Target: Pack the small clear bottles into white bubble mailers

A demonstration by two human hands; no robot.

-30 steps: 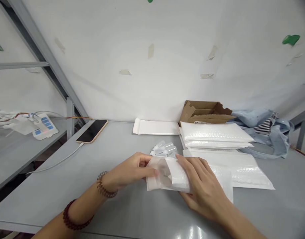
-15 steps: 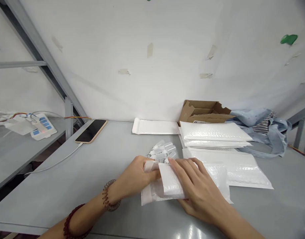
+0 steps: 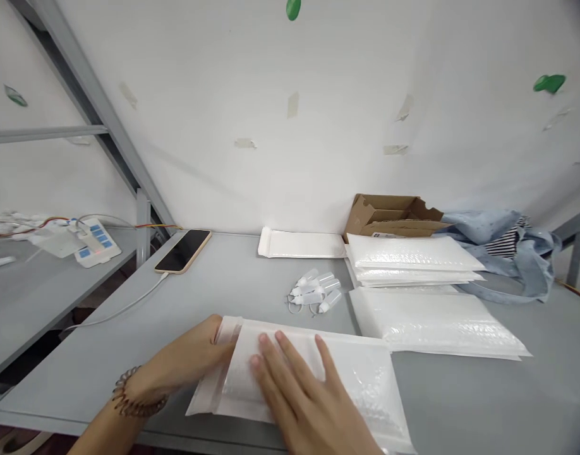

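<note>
While both hands press on it, white bubble mailer (image 3: 337,379) lies flat on grey table (image 3: 233,284) at 6 o'clock of view, flap end at its 9 o'clock side. Right hand (image 3: 304,398) palm down on top of mailer, fingers (image 3: 290,354) straight and slightly spread, tips pointing to 11 o'clock, flat on the surface, pinching nothing. Left hand (image 3: 190,360) at mailer's 9 o'clock edge, fingertips touching the flap strip; fingers close together, cannot tell if thumb is under the flap. Coil band on left wrist (image 3: 136,398).

Small clear dropper bottles (image 3: 313,291) in a loose cluster at 12 o'clock from mailer, near but apart. Stack of mailers (image 3: 436,319) at 2 o'clock, just beside held mailer's far corner. Second mailer stack (image 3: 408,259) beyond that at 1 o'clock, touching open cardboard box (image 3: 389,215) by the wall. Single mailer (image 3: 302,243) flat against wall at 12 o'clock. Blue cloth with striped fabric (image 3: 503,240) at 2 o'clock, far right. Phone (image 3: 183,251) face up at 10 o'clock, white cable (image 3: 124,306) running from it toward table's near-left edge. Power strip (image 3: 93,240) on separate lower surface at 9 o'clock. Metal frame bar (image 3: 105,120) slants at upper left. Tape scraps on white wall (image 3: 318,95).
</note>
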